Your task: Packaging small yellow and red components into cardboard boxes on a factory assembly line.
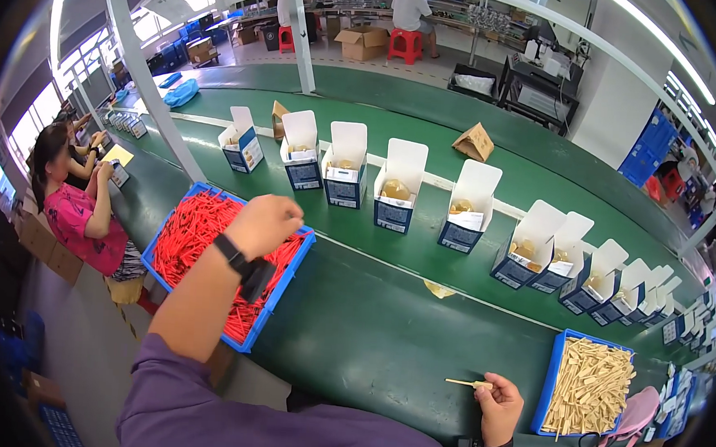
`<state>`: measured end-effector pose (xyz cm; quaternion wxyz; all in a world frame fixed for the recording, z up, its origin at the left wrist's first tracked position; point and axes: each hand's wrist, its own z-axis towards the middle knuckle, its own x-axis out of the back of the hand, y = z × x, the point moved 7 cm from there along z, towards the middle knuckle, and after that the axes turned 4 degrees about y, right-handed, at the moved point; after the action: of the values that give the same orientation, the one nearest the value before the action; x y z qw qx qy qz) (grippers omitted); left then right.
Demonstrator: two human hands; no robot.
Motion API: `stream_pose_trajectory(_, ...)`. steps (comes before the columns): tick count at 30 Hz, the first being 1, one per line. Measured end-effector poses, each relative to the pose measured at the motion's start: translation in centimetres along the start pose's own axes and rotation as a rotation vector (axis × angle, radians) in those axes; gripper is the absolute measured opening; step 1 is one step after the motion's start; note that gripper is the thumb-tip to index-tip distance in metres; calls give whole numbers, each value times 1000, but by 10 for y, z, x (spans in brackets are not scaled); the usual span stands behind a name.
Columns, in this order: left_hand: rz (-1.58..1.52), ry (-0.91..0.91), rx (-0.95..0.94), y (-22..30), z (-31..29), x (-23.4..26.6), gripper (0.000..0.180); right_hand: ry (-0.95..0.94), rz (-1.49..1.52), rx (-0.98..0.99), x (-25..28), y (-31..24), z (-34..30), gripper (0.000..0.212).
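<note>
My left hand (269, 225) is above the far right corner of a blue tray (278, 296) heaped with thin red plastic sticks (189, 238). Its fingers are curled together, and whatever is in them is hidden. Low on the right, my right hand (501, 406) pinches a small beige stick (469, 383) with a thin shaft pointing left and a wider end at the fingertips. Just right of that hand stands a second blue tray (546, 391), full of similar beige sticks (590, 381).
Open blue-and-white boxes (393, 213) holding amber rounded pieces line the green bench (352, 321). Brown cardboard pieces (474, 142) lie behind them. A pink cloth item (638, 409) lies beside the right tray. A co-worker in a pink top (76, 214) handles a box at left. A white post (150, 71) rises behind the red-stick tray.
</note>
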<state>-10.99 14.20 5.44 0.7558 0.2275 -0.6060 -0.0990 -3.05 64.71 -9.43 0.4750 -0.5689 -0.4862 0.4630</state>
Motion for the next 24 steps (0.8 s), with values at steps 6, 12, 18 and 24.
stream_pose_trajectory(6, 323, -64, -15, -62, -60, -9, 28, -78, -61, 30, 5, 0, 5, 15)
stream_pose_trajectory(12, 268, 19, 18, -73, -80, -41, 21, -78, -72, 58, 14, 0, 2, 16)
stream_pose_trajectory(18, 255, 16, 70, -97, -79, -33, 15, -34, -105, 59, 15, -7, 5, 15)
stream_pose_trajectory(24, 123, 121, 151, -90, -77, -6, 13, -72, -119, 146, 25, -8, 10, 13)
